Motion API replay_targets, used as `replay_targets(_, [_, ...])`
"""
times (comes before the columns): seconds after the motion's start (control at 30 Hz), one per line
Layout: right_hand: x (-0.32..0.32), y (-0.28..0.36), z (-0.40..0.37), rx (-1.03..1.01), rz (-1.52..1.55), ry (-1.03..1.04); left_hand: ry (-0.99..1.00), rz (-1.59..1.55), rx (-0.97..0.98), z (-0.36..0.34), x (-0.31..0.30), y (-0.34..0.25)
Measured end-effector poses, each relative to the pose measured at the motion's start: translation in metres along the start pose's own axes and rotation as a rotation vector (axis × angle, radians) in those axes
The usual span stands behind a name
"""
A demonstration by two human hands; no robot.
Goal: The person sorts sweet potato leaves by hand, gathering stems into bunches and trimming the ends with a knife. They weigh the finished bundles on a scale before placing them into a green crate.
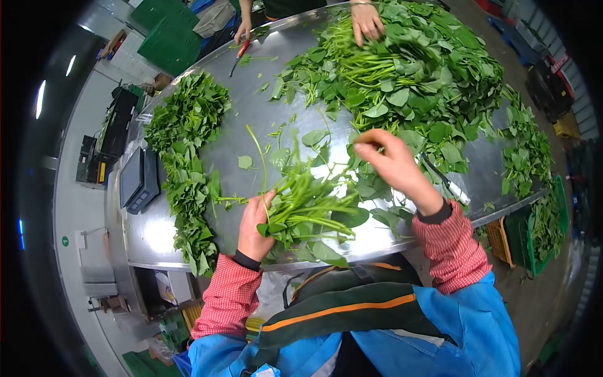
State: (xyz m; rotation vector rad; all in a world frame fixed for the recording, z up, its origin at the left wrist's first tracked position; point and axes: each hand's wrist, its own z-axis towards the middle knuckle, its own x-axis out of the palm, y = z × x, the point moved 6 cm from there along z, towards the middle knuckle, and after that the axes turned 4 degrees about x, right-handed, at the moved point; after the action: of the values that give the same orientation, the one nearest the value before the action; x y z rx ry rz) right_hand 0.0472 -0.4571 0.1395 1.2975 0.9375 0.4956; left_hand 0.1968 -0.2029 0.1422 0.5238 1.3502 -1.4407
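A loose bunch of leafy green stems (pixel 308 207) is gripped in my left hand (pixel 254 226) near the front edge of the metal table. One long stem sticks up beside the thumb, and leaves hang below the bunch. To the right, my right hand (pixel 399 166) is raised over the table beside the big heap of leafy greens (pixel 433 81). Its fingers are bent in toward the thumb, slightly blurred; I cannot tell what is between them. Loose leaves and stems lie beneath it. A knife with a white handle (pixel 457 192) rests just right of my right wrist.
Trimmed greens (pixel 188 169) line the left side of the metal table (pixel 251 119), beside a scale (pixel 139 179). Across the table, a co-worker's one hand (pixel 366 24) rests on the heap; the other is at a red-handled knife (pixel 240 53). A green crate (pixel 534 235) stands lower right.
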Motion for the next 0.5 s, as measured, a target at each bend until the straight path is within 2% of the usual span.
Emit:
replay_targets(0.07, [0.02,0.002,0.008,0.004,-0.273,0.27,0.033,0.02,0.069,0.005,0.0,-0.012])
replay_targets(0.13, [0.048,0.012,-0.001,0.022,-0.109,0.699,0.077,0.041,0.114,0.012,0.001,-0.018])
replay_targets(0.2, [0.058,0.013,-0.005,-0.075,0.078,0.648,0.104,0.049,0.158,0.014,0.002,-0.019])
replay_targets(0.27, [0.048,0.013,-0.01,0.057,0.671,0.664,0.121,-0.011,0.079,0.01,0.004,-0.009])
replay_targets(0.3, [0.036,0.014,-0.014,0.088,0.872,0.573,0.126,-0.04,0.041,0.009,0.007,-0.005])
replay_targets(0.33, [0.015,0.013,-0.021,0.207,0.934,0.393,0.094,-0.094,-0.019,0.007,0.007,0.0])
replay_targets(0.37, [-0.007,0.008,-0.022,0.07,1.129,0.44,0.063,-0.149,-0.079,0.003,0.008,0.004])
replay_targets(0.43, [-0.041,-0.011,-0.014,0.028,1.029,0.368,0.078,-0.192,-0.135,-0.008,0.015,0.02])
replay_targets(0.5, [-0.04,-0.025,-0.008,0.092,0.479,0.237,0.032,-0.482,-0.215,-0.017,0.029,0.031])
